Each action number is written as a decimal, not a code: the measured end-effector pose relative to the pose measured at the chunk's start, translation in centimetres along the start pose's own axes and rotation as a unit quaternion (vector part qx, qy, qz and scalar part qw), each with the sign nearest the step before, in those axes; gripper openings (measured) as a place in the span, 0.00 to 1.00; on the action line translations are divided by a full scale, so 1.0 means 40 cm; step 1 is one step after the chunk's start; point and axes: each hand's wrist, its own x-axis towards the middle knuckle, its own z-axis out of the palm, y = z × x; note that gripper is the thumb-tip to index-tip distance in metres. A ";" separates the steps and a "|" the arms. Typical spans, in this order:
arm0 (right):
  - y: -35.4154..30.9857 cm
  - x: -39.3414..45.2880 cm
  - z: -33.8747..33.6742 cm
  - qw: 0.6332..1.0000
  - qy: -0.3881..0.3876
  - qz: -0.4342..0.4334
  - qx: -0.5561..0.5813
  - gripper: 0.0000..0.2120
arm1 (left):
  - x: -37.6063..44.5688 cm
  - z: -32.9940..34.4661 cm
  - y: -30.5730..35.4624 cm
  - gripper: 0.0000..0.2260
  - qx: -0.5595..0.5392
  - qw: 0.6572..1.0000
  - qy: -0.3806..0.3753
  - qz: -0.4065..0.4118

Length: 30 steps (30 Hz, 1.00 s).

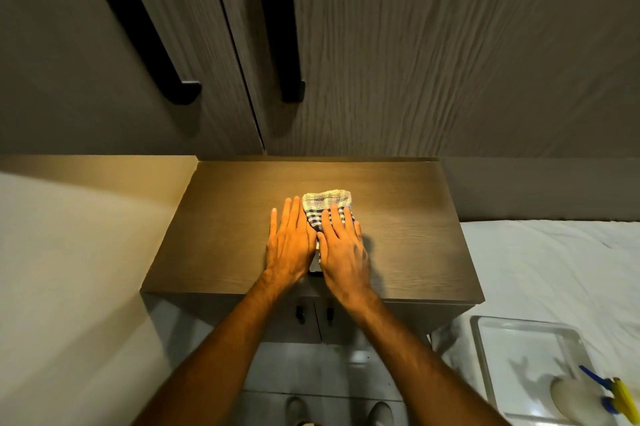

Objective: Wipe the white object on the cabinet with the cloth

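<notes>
A checked blue-and-white cloth [325,202] lies on the brown wooden cabinet top [225,224], near its middle. My right hand [341,247] rests flat on the cloth's near part, fingers spread. My left hand [291,242] lies flat on the wood, just left of the cloth and touching its edge. A thin pale strip [317,247] shows between the two hands; whatever lies under the cloth and hands is hidden. No white object is plainly visible on the cabinet.
Tall wardrobe doors with long black handles [292,89] rise behind the cabinet. A white bed [554,269] lies to the right, with a clear tray [512,328] holding a spray bottle [585,398]. A pale wall stands on the left. My feet show on the floor below.
</notes>
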 end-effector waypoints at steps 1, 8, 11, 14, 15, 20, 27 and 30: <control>0.006 0.010 -0.008 1.000 -0.008 -0.011 -0.010 0.26 | 0.001 -0.004 0.001 0.35 0.004 1.000 -0.004 0.002; 0.006 0.009 -0.060 0.994 0.035 0.008 0.099 0.25 | -0.009 -0.027 0.020 0.30 0.014 1.000 0.011 -0.009; 0.043 -0.038 -0.042 0.988 0.054 0.007 0.141 0.25 | 0.000 -0.041 0.025 0.28 0.054 0.998 0.000 -0.018; 0.124 -0.057 -0.046 0.965 0.116 0.123 0.198 0.20 | 0.022 -0.064 0.038 0.27 0.088 0.996 0.011 -0.013; 0.160 -0.053 -0.048 0.943 0.141 0.182 0.238 0.19 | 0.032 -0.067 0.047 0.27 0.098 0.995 0.013 0.006; 0.261 -0.027 -0.024 0.888 0.141 0.266 0.348 0.17 | 0.095 -0.042 0.096 0.26 0.018 0.995 -0.019 0.096; 0.206 -0.012 0.063 0.825 0.056 0.277 0.489 0.16 | 0.127 0.018 0.102 0.28 -0.055 0.995 0.033 0.079; 0.170 0.009 0.079 0.822 0.045 0.261 0.504 0.17 | 0.128 0.028 0.098 0.29 -0.063 0.994 0.042 0.073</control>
